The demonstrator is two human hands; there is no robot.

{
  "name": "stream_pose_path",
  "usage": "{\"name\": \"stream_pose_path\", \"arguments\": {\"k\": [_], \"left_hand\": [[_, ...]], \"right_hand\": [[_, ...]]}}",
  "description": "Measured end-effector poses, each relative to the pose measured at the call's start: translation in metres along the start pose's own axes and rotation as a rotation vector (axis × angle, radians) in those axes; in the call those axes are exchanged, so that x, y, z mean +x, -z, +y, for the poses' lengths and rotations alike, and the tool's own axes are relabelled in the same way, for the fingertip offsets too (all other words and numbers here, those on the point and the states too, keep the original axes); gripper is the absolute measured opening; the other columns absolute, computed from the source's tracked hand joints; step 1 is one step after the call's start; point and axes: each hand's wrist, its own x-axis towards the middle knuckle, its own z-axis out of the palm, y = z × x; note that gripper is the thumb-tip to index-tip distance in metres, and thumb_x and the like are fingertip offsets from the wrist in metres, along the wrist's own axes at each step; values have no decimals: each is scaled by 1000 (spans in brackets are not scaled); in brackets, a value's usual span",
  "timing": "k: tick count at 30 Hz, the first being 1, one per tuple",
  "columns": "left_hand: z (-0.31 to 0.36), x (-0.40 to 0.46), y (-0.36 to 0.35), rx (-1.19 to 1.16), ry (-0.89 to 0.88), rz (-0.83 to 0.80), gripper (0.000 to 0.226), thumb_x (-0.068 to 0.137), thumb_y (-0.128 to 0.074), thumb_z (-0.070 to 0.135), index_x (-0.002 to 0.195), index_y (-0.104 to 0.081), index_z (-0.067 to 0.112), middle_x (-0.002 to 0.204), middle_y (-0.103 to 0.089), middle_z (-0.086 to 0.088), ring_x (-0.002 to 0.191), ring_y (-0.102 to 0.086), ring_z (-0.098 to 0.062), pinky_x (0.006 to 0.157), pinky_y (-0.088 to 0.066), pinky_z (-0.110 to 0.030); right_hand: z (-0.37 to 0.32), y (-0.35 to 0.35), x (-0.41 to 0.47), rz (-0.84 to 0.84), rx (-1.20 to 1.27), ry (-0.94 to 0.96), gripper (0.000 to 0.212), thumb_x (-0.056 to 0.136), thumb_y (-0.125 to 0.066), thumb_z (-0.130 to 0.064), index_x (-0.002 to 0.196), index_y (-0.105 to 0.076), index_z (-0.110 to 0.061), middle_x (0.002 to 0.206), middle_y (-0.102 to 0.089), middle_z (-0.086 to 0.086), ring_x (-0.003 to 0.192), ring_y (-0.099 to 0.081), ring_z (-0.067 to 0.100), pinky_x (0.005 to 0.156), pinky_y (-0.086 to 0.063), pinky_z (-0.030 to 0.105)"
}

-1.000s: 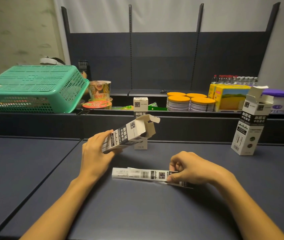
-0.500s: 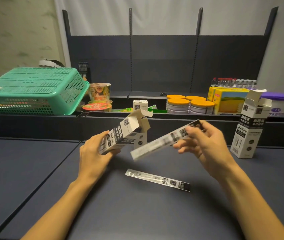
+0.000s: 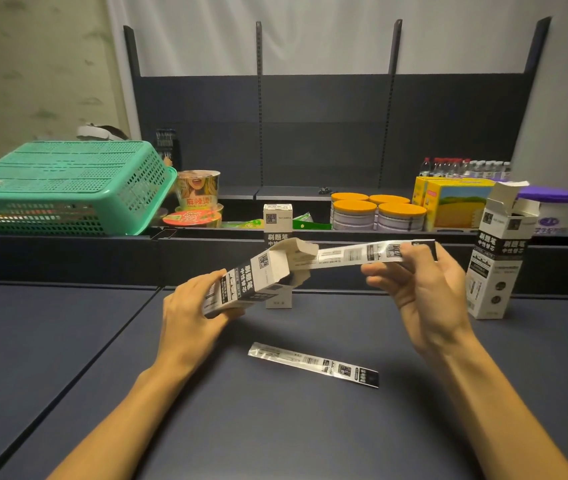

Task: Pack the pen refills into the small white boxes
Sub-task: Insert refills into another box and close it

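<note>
My left hand [image 3: 194, 315] grips a small white box [image 3: 258, 278] with black print, tilted with its open flap end up and to the right. My right hand [image 3: 417, 282] pinches a packet of pen refills [image 3: 355, 255] by its right end; the packet's left tip sits at the box's open mouth. A second refill packet [image 3: 313, 364] lies flat on the dark table in front of me. Another white box [image 3: 499, 252] stands upright with its top flaps open at the right. A third white box [image 3: 278, 218] stands upright behind the held one, partly hidden.
A green plastic basket [image 3: 64, 188] lies upside down at the back left, beside instant noodle cups [image 3: 197, 194]. Orange-lidded cans [image 3: 376, 213], a yellow carton [image 3: 455, 206], bottles and a purple-lidded tub [image 3: 552, 209] line the back ledge. A dark shelf frame rises behind.
My right hand picked one refill packet off the table, lifted it and brought its left tip to the open mouth of the box in my left hand. One packet stays on the table.
</note>
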Motion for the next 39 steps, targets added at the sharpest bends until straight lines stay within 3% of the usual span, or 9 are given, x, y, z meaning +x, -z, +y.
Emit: {"name": "stream_pose_path", "arguments": {"k": [7, 19, 25, 28, 32, 39], "left_hand": [[-2, -1, 0, 35, -19, -8, 68, 68, -63, 57, 127, -58, 22, 119, -63, 2, 109, -57, -20, 89, -47, -53], [-3, 1, 0, 19, 9, 12, 68, 67, -64, 58, 125, -58, 22, 117, -63, 3, 107, -58, -20, 87, -47, -53], [2, -1, 0, 53, -15, -16, 68, 68, -60, 59, 126, -58, 23, 119, -62, 3, 109, -56, -19, 92, -45, -50], [2, -1, 1, 54, -12, -22, 68, 68, -59, 59, 126, -58, 23, 120, -62, 3, 110, -55, -19, 92, -45, -49], [3, -1, 2, 58, -15, -18, 67, 68, -60, 57, 127, -58, 23, 120, -62, 4, 111, -54, -18, 93, -44, -47], [2, 0, 1, 43, -17, -16, 67, 69, -59, 57, 126, -58, 23, 120, -62, 4, 110, -55, -18, 92, -45, -50]], "right_hand": [[10, -13, -7, -21, 71, -142, 11, 98, -44, -3, 87, -49, -3, 68, -70, 13, 59, -71, 22, 50, -55, 25], [8, -9, -4, 53, 214, -175, 19, 96, -43, -5, 78, -48, -9, 60, -66, 9, 57, -70, 19, 49, -53, 21], [22, -18, -11, -40, 131, -269, 16, 97, -44, -3, 82, -50, -5, 66, -69, 12, 59, -70, 20, 49, -55, 23], [30, -22, -15, -164, -5, -291, 6, 93, -56, -4, 88, -56, -3, 72, -69, 10, 64, -70, 22, 54, -56, 25], [36, -25, -18, -226, -243, -134, 11, 83, -70, -6, 90, -62, -6, 72, -68, 0, 60, -65, 18, 57, -55, 28], [42, -21, -19, -228, -415, 116, 12, 88, -65, -3, 94, -65, -14, 77, -69, 2, 63, -68, 17, 59, -54, 22]]}}
